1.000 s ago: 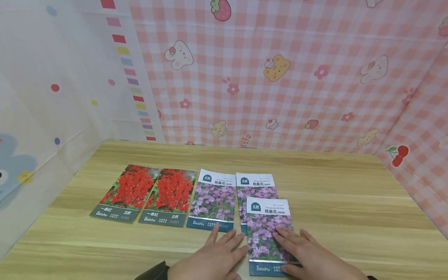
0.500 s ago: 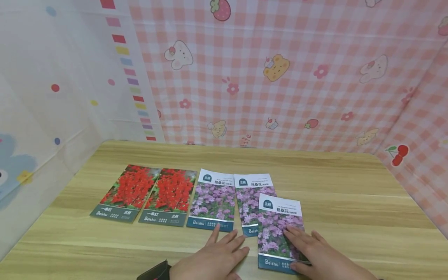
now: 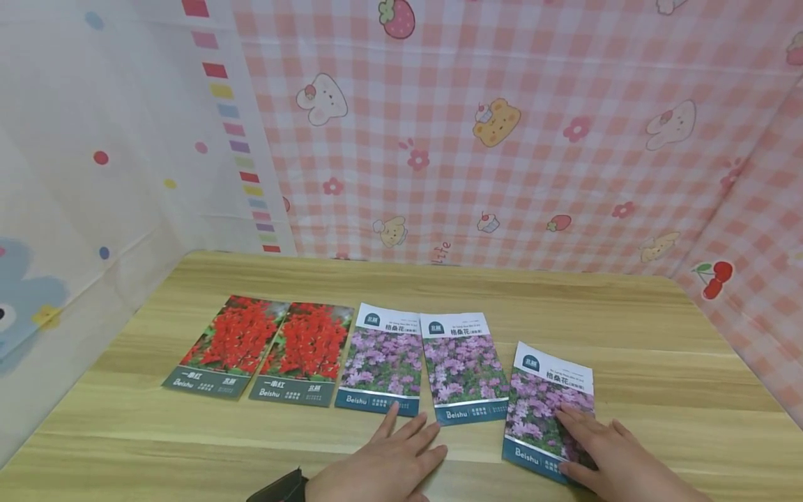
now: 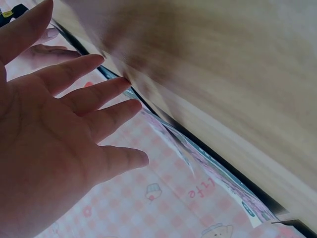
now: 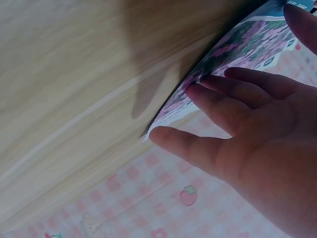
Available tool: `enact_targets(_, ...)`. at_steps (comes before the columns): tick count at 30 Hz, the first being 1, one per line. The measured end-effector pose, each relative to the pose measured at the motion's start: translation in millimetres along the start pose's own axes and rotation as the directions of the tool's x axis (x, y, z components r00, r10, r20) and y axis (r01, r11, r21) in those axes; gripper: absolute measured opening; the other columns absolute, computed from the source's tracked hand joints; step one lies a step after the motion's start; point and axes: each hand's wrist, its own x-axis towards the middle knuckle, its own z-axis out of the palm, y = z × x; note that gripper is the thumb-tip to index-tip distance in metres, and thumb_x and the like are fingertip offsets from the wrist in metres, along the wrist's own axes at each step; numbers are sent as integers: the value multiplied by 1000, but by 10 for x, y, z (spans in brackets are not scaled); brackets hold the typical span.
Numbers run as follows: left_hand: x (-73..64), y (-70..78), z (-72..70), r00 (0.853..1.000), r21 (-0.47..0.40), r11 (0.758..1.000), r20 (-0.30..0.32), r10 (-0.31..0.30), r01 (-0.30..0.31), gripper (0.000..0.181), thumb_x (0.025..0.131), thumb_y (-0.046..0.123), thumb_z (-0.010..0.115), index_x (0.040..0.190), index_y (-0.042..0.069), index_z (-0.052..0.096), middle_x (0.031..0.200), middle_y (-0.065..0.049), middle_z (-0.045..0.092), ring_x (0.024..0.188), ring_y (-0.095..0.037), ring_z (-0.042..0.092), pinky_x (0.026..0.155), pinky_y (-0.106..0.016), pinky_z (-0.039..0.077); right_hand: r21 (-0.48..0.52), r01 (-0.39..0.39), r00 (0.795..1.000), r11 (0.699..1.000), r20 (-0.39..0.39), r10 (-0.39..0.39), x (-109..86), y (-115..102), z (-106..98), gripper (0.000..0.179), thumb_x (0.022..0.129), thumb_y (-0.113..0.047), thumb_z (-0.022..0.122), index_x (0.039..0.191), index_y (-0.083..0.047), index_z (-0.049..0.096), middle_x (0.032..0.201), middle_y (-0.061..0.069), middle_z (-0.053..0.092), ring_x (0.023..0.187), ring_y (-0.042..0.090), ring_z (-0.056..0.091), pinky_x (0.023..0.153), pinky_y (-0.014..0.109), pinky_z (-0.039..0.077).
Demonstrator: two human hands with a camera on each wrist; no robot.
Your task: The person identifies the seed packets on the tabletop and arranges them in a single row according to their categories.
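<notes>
The place is booth-like: printed cloths [image 3: 533,167] hang along the back edge and both side edges of a wood-grain bench [image 3: 652,335].

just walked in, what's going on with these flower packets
A person's right hand rests on the rightmost purple-flower packet. The left hand is spread, one fingertip at the bottom edge of the middle packet. A third purple one lies between these, and two red-flower packets lie to the left.

Room behind the packets [image 3: 465,369]; pink cloth [image 3: 452,174] seemingly blocks further.
</notes>
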Motion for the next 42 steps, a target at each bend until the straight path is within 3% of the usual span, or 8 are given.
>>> enact_targets(9, 3, 7, 3, 1000, 13, 1000, 1, 8, -9, 58, 89, 48, 50, 138, 20, 40, 146, -4, 28, 136, -19, 19, 107, -52, 15, -67, 26, 998, 997, -50, -30, -51, 185, -65, 68, 79, -42, 66, 127, 4, 48, 127, 26, 48, 117, 44, 43, 88, 71, 21)
enact_targets(15, 0, 7, -4, 1000, 6, 1000, 5, 8, -8, 57, 89, 47, 49, 138, 20, 41, 146, -3, 29, 136, -20, 20, 106, -52, 15, -71, -22, 999, 997, -33, 20, -30, 213, -112, 67, 80, -44, 64, 126, 3, 50, 124, 27, 49, 115, 46, 44, 88, 72, 19)
enact_targets(19, 0, 5, -9, 1000, 2, 1000, 3, 7, -7, 57, 89, 47, 50, 138, 21, 41, 146, -2, 29, 135, -20, 20, 106, -51, 15, -44, -61, 998, 997, -25, 60, -28, 174, -156, 66, 80, -48, 62, 124, 0, 52, 121, 21, 54, 113, 43, 46, 90, 71, 19)
enact_targets(22, 0, 5, -8, 1000, 5, 1000, -4, 11, -11, 56, 89, 47, 50, 138, 21, 41, 145, -3, 30, 135, -20, 21, 106, -52, 16, -22, -49, 997, 999, -54, 48, -35, 126, -176, 63, 81, -47, 62, 123, 0, 54, 119, 16, 56, 112, 40, 48, 91, 70, 19)
enact_targets(26, -6, 10, -7, 1000, 14, 1000, -12, 13, -13, 56, 89, 47, 50, 138, 21, 42, 145, -3, 30, 135, -21, 22, 106, -52, 17, -64, 47, 988, 997, -144, -56, -26, 39, -161, 54, 81, -38, 66, 119, 0, 56, 115, 16, 58, 111, 40, 49, 89, 70, 22)
enact_targets(32, 7, 13, -3, 1000, 12, 1000, -15, 5, -4, 56, 89, 46, 51, 138, 21, 42, 145, -2, 30, 135, -21, 21, 106, -51, 16, -157, 215, 921, 964, -296, -254, 0, -149, -89, 48, 79, -28, 70, 116, -1, 59, 117, 16, 58, 111, 37, 51, 86, 72, 23)
enact_targets(35, 10, 16, -4, 1000, 12, 1000, -18, 3, -2, 56, 88, 46, 52, 138, 21, 41, 146, -3, 30, 135, -21, 21, 106, -51, 15, -149, 263, 905, 953, -305, -297, 19, -248, -72, 47, 81, -29, 68, 118, -3, 58, 121, 14, 56, 115, 36, 48, 88, 72, 20)
enact_targets(42, 15, 20, -19, 1000, 3, 1000, -22, 2, -2, 57, 88, 46, 53, 137, 21, 42, 145, -4, 30, 135, -21, 22, 106, -52, 17, -135, 313, 907, 940, -251, -338, 63, -417, -42, 48, 84, -33, 65, 122, -4, 57, 127, 12, 53, 121, 33, 44, 92, 70, 18)
